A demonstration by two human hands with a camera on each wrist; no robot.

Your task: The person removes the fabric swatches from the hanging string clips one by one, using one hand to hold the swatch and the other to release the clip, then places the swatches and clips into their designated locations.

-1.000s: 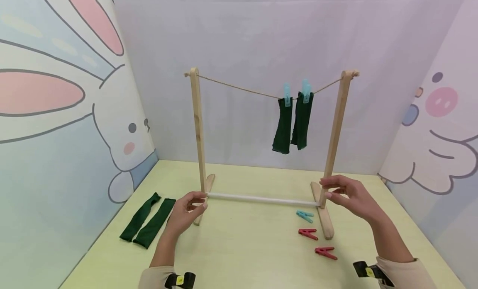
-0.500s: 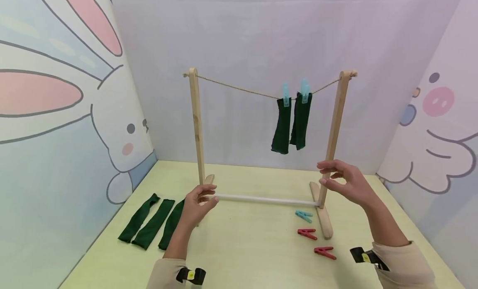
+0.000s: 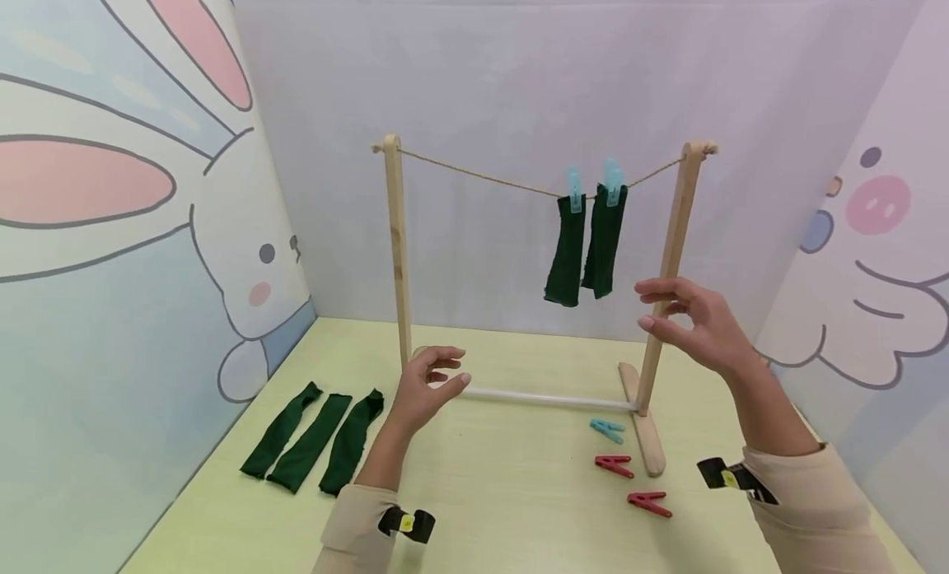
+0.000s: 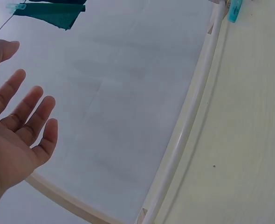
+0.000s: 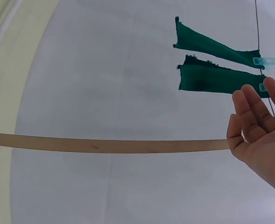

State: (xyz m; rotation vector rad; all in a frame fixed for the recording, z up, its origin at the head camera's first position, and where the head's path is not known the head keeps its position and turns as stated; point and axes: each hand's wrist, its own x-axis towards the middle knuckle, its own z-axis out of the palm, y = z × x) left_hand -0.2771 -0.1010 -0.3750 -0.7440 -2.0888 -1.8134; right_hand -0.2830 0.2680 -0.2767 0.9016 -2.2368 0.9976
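My left hand (image 3: 427, 386), fingers loosely bent and holding nothing, is raised in front of the white crossbar (image 3: 549, 399) near the rack's left post (image 3: 398, 253). My right hand (image 3: 697, 323), also holding nothing, overlaps the right wooden post (image 3: 676, 220) in the head view. Between the post tops sags a twine line (image 3: 482, 176). Two dark green cloth strips hang side by side on its right half, the left strip (image 3: 567, 257) under one light blue clothespin (image 3: 574, 190), the right strip (image 3: 606, 245) under another clothespin (image 3: 613, 185).
Several green cloth strips (image 3: 311, 446) lie side by side at the table's left. By the rack's right foot (image 3: 647, 434) lie a blue clothespin (image 3: 608, 430), a red clothespin (image 3: 614, 466) and another red clothespin (image 3: 649, 504). Walls with cartoon animals (image 3: 245, 294) flank the pale yellow table (image 3: 504, 492).
Both hands have come away from the low parts of the posts and risen. The left hand has also moved right, uncovering a third green strip on the table.
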